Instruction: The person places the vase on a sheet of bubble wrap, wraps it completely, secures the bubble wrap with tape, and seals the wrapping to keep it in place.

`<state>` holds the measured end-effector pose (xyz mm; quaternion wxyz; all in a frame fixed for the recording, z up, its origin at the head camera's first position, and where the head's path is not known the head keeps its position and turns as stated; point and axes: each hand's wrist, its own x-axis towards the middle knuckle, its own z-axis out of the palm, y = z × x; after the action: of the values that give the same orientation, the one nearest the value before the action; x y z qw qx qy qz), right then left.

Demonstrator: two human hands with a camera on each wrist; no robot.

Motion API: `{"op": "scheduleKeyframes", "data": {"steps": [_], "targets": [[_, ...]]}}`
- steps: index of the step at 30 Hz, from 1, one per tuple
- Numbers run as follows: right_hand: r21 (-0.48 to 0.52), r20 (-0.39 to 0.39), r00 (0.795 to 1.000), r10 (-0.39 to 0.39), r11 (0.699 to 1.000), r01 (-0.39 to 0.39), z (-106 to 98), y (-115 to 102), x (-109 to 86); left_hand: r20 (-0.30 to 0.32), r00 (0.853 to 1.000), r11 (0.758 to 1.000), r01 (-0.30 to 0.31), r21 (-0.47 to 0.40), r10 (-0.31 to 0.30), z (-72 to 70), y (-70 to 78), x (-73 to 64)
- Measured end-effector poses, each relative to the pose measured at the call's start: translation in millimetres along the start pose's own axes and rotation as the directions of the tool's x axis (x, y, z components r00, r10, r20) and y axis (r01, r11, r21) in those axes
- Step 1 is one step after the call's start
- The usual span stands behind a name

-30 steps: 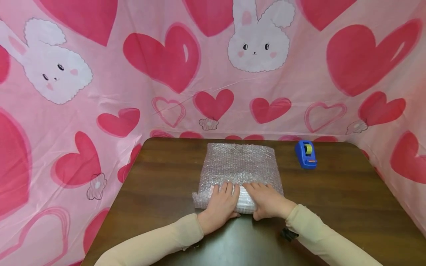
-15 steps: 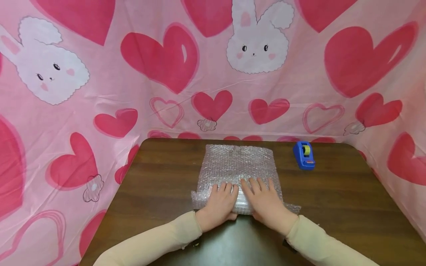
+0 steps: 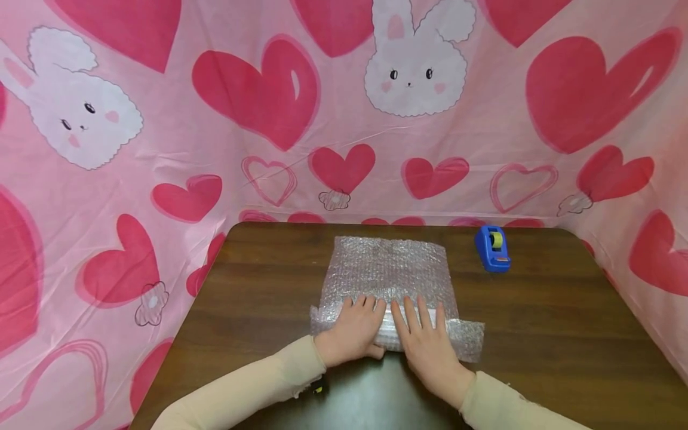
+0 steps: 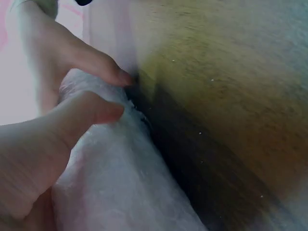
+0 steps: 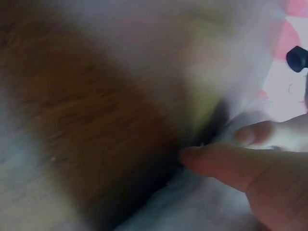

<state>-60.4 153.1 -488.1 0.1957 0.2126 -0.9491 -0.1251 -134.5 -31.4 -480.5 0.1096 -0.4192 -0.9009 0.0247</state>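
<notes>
A sheet of bubble wrap (image 3: 389, 269) lies on the dark wooden table, its near end rolled into a thick shiny cylinder. My left hand (image 3: 352, 331) grips the left part of the roll, fingers curved over the top and thumb (image 4: 98, 108) along the near side. My right hand (image 3: 427, 346) rests on the roll's right part with spread, fairly straight fingers; its thumb (image 5: 216, 163) lies along the near side. Past the right hand, a loose flap of wrap (image 3: 470, 339) sticks out. Whatever lies inside the roll is hidden.
A blue tape dispenser (image 3: 493, 248) with yellowish tape stands at the back right of the table (image 3: 564, 310). Pink cloth (image 3: 333, 131) printed with hearts and rabbits hangs behind and beside the table.
My right hand has drawn back toward me and its fingers have straightened and spread over the roll. The loose flap at the right has come into view. The left hand has hardly moved.
</notes>
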Motion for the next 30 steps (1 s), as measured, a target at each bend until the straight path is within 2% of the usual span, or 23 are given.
{"op": "scheduleKeyframes", "data": {"steps": [7, 10, 14, 16, 18, 20, 23, 26, 30], "targets": [[0.069, -0.064, 0.998, -0.018, 0.997, 0.023, 6.4, 5.7, 8.1, 0.090, 0.996, 0.996, -0.006, -0.087, 0.014, -6.9, -4.3, 1.9], [0.103, -0.059, 0.998, -0.025, 0.994, 0.031, 6.5, 7.9, 9.9, 0.130, 0.991, 0.992, -0.001, -0.125, 0.018, -10.2, -7.0, 4.5], [0.130, -0.035, 0.999, -0.026, 0.991, 0.030, 5.2, 9.7, 10.8, 0.190, 0.982, 0.979, 0.045, -0.198, -0.007, -14.1, -8.4, 6.5], [0.142, -0.023, 0.999, -0.028, 0.989, 0.031, 4.7, 11.0, 11.7, 0.194, 0.980, 0.977, 0.079, -0.200, -0.039, -15.0, -7.2, 5.3], [0.160, -0.004, 0.999, -0.032, 0.987, 0.032, 3.9, 12.9, 13.3, 0.171, 0.982, 0.982, 0.104, -0.160, -0.077, -16.1, -4.0, 2.6], [0.191, 0.022, 0.999, -0.037, 0.981, 0.032, 2.7, 15.8, 15.6, 0.126, 0.987, 0.991, 0.110, -0.071, -0.101, -19.8, 1.6, -1.5], [0.257, 0.075, 0.996, -0.049, 0.966, 0.028, 0.6, 20.8, 20.3, 0.070, 0.993, 0.994, 0.092, 0.056, -0.096, -28.5, 13.7, -11.4], [0.324, 0.140, 0.988, -0.057, 0.946, 0.009, -0.6, 26.0, 25.9, 0.075, 0.994, 0.989, 0.064, 0.137, -0.074, -34.7, 26.7, -22.5], [0.391, 0.211, 0.974, -0.077, 0.920, -0.012, -3.5, 33.1, 31.6, 0.084, 0.994, 0.980, 0.052, 0.190, -0.069, -30.5, 36.7, -31.4]]}}
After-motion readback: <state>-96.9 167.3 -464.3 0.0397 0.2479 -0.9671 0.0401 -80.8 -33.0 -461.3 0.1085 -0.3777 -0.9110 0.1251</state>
